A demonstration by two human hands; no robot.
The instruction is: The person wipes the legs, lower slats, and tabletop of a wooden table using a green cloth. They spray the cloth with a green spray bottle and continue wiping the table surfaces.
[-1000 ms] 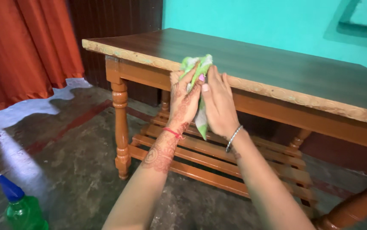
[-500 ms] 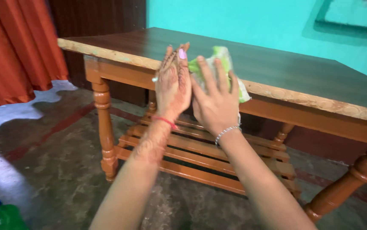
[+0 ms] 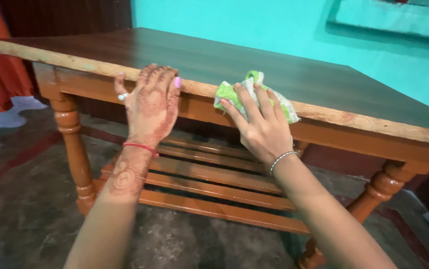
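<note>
Cloth [image 3: 254, 94], soft, light, bunches anywhere; right hand [image 3: 259, 124] presses it flat-fingered on tabletop [image 3: 324, 84] edge; left hand [image 3: 149, 102] rests released, empty.

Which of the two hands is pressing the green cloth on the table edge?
The right hand, with the silver bracelet, presses the green cloth; the left hand touches bare table edge.
</note>
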